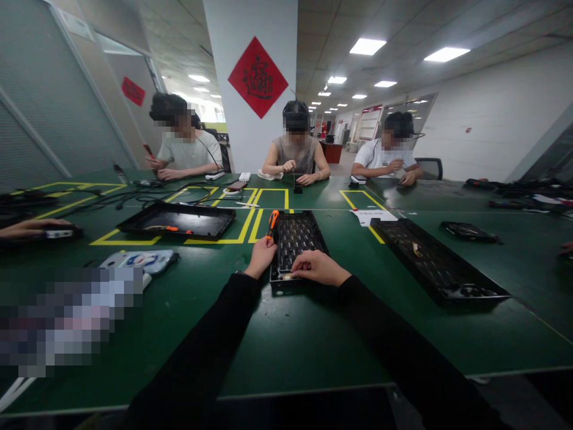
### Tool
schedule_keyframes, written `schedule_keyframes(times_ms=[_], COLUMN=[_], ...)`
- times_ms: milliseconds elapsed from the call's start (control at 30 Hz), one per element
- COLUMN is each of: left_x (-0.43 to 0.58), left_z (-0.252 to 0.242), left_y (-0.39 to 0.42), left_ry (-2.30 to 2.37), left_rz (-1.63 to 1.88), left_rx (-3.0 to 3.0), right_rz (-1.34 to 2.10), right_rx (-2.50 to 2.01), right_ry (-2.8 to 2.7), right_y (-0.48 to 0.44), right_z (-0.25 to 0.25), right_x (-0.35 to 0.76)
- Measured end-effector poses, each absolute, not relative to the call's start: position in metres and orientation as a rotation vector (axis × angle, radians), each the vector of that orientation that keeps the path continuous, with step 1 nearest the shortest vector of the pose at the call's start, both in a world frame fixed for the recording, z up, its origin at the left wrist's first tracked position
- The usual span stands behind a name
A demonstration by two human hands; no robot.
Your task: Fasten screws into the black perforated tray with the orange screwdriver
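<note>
In front of me on the green table lies a black plastic tray (299,236) with rows of small pale upright pieces or slots inside. At its left edge, my left hand (260,258) is closed round an orange and black screwdriver (273,223), its handle pointing up and away. My right hand (321,267) reaches over the near right part of the tray, thumb and fingers pinched together. Just by those fingertips is a small pale piece (287,276) at the tray's near end. Whatever sits between the fingertips is too small to name.
Left of the tray rests a shallow black tray (197,221) with orange items; on the right is a longer black tray (430,263). A phone-like blue case (141,261), a paper sheet (375,217) and cables (179,194) lie about. Several people sit around the table.
</note>
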State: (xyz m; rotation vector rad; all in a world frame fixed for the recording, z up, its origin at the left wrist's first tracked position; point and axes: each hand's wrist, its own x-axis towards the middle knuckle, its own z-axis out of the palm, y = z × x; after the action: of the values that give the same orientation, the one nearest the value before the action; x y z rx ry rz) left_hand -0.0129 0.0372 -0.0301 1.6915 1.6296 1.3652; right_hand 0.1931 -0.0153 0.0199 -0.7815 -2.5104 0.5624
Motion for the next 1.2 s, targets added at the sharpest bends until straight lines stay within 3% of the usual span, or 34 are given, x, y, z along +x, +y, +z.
schedule_keyframes(times_ms=[1200], left_x=[-0.0132], left_z=[-0.0309], left_y=[0.0363], left_ry=[1.625], left_rz=[1.371], left_rx=[1.663], right_rz=[0.451], right_rx=[-0.836], right_ry=[-2.575], right_y=[-0.0148], right_z=[0.0211], right_x=[0.1937])
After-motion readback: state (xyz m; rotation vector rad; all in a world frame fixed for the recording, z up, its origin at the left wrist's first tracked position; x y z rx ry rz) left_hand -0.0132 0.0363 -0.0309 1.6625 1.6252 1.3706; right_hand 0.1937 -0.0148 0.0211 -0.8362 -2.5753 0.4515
